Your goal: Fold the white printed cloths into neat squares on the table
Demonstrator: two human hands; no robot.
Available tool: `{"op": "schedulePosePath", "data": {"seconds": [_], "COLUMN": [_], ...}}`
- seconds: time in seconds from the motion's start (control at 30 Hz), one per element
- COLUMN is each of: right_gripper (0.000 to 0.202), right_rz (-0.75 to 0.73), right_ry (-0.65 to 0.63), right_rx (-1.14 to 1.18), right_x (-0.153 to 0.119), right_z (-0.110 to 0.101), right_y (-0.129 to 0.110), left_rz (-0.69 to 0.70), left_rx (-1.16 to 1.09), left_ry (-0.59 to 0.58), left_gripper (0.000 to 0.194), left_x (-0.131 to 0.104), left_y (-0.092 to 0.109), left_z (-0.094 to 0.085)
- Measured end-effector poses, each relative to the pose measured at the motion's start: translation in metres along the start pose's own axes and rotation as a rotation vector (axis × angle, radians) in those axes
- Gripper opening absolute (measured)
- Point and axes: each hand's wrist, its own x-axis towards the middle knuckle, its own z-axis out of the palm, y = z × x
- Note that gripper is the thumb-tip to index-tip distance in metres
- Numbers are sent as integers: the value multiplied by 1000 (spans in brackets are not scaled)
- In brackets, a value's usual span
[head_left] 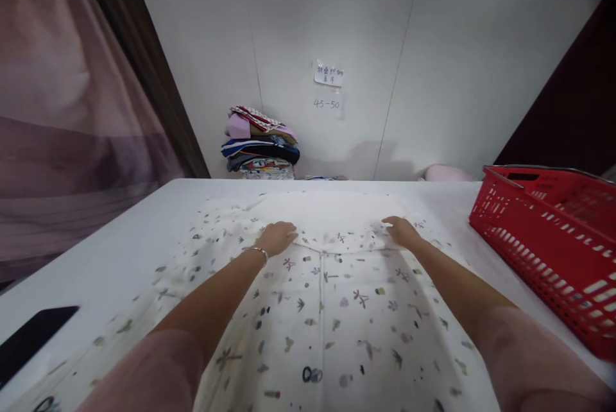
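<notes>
A thin white garment (356,335) printed with small plant and shell-like motifs lies spread over the table, its near part reaching toward my body. A straight seam runs down its middle to a curved edge that sags slightly between my hands. My left hand (278,237), with a bracelet at the wrist, is closed on the cloth at the left end of that edge, fingers pointing right. At the right end, my right hand (400,230) has its fingers bent on the cloth, with a small gap by the thumb. The fabric under both hands is partly hidden.
A red plastic basket (539,232) stands on the table's right side. A dark flat device (36,338) lies at the near left. Behind the white table (166,206) rises a stack of folded clothes (262,142). Paper notes (329,104) hang on the wall; a curtain (81,110) hangs left.
</notes>
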Motion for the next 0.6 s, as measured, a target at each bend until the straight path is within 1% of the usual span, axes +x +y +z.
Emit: {"op": "schedulePosePath", "data": {"seconds": [0.07, 0.2, 0.27, 0.37, 0.43, 0.53, 0.6], "right_gripper": [43, 45, 42, 30, 23, 22, 27], "right_rz": [3, -5, -15, -24, -31, -54, -61], "right_ry": [-51, -113, -136, -160, -166, -175, -181], "right_rx": [-45, -88, -118, -162, -179, -194, -204], "right_x": [11, 22, 25, 29, 30, 30, 29], "right_z": [8, 20, 20, 17, 15, 14, 14], "right_y": [0, 9, 13, 16, 16, 13, 12], "left_rz": [-3, 72, 73, 39, 33, 38, 47], "left_rx": [73, 156, 148, 118, 95, 72, 77], "left_ry": [-60, -48, -73, -131, -155, -213, -262], "left_gripper": [39, 35, 36, 40, 46, 58, 58], "left_x": [12, 21, 24, 31, 35, 38, 39], "left_y": [-5, -13, -16, -20, -21, -17, -10], "left_z": [5, 12, 13, 13, 12, 9, 7]}}
